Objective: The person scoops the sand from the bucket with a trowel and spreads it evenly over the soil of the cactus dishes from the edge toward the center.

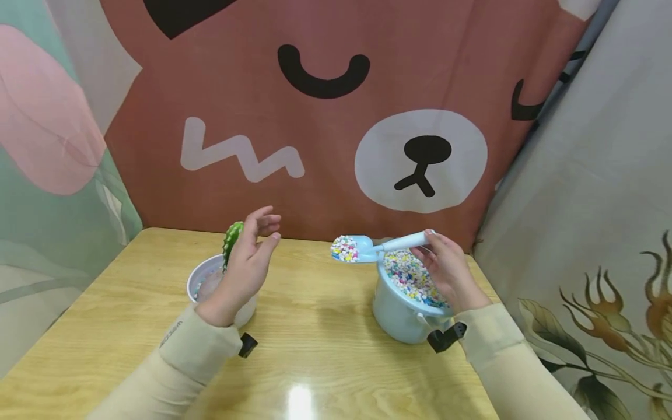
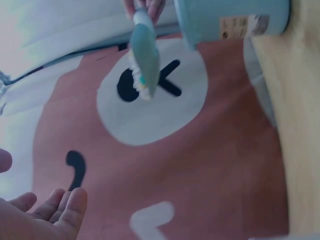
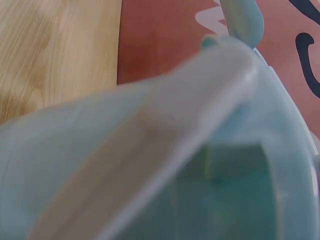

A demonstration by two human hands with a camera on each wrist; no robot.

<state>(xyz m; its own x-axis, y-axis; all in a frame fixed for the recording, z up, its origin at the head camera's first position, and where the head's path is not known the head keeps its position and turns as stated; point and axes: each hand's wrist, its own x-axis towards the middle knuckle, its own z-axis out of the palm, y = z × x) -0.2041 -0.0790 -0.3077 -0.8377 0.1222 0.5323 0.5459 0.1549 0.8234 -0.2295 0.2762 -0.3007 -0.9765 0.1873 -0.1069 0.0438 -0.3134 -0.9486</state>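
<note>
Right hand pinches scoop handle over bucket, beads in the blade. Left hand, fingers loosely spread, near cactus in pot.

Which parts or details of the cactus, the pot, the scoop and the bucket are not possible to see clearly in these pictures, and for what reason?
- Cactus, head view: lower part hidden by the left hand.
- White pot, head view: partly covered by that hand and its sleeve.
- Beads in the scoop, left wrist view: mostly hidden by its blade.
- Bucket label, left wrist view: too small and blurred to read.
</note>
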